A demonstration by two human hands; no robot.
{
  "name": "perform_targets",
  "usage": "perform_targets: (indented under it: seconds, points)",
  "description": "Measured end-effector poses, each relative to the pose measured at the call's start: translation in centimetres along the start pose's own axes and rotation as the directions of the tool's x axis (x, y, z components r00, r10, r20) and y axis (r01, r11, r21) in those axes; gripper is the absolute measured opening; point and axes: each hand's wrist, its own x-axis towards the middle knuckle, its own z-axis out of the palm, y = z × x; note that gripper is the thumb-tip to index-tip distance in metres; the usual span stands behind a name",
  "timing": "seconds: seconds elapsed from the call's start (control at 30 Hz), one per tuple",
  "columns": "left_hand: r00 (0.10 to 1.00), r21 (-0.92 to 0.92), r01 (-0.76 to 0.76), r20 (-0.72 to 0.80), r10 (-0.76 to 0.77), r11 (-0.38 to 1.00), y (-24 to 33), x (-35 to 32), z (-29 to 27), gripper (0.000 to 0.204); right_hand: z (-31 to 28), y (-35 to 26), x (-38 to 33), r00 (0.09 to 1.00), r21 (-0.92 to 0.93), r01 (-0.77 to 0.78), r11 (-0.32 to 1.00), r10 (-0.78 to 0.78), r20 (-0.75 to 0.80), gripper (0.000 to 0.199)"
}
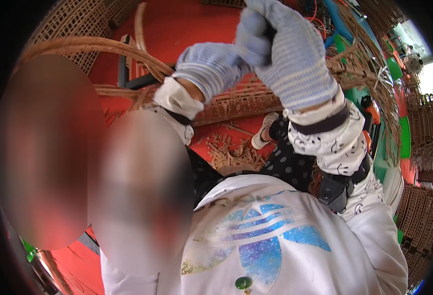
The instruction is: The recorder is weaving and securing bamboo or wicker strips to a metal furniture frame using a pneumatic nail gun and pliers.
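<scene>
Both my hands wear blue-and-white striped knit gloves and are raised close together. My left hand (209, 69) reaches rightward with its fingers closed against the underside of the other hand. My right hand (292, 54) is curled into a fist, its knuckles near the top edge. Anything inside either grip is hidden. Below them lies a woven rattan piece (241, 104) with an open lattice. A thick bent rattan pole (93, 45) arches in from the left, passing behind my left wrist.
Cut cane scraps (236, 150) litter the red floor (177, 24) by my shoe (264, 132). Loose cane strips (387, 108) and an orange-and-black tool (372, 109) are at right. Stacked lattice panels (71, 34) stand at upper left. Two blurred ovals cover the left side.
</scene>
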Motion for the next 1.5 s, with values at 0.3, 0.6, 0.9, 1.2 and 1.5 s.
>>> perform_targets:
  seconds: [0.3,0.6,0.9,1.2,1.5]
  points:
    - [0.990,0.063,0.044,-0.140,-0.035,0.997,-6.0,9.9,-0.1,0.044,-13.7,10.2,3.0,0.924,-0.173,-0.311,0.934,0.254,-0.287,0.036]
    - [0.840,-0.137,0.424,0.428,-0.332,0.895,-17.6,13.1,23.8,0.053,-27.4,39.3,-3.4,0.224,0.713,-0.505,0.487,0.871,-0.437,0.023]
    - [0.236,0.193,0.592,0.887,-0.397,0.782,-21.0,-0.9,46.0,0.050,-30.7,53.4,-3.6,0.068,0.945,-0.164,0.284,0.959,-0.276,0.036]
    - [0.111,0.257,0.617,0.908,-0.405,0.744,-21.7,-2.1,48.4,0.047,-31.8,55.4,-1.0,0.266,0.954,-0.144,0.265,0.939,-0.220,0.043]
    - [0.113,0.255,0.631,0.904,-0.412,0.733,-21.7,-1.8,48.4,0.044,-32.1,54.8,-0.7,0.255,0.977,-0.108,0.185,0.955,-0.152,0.041]
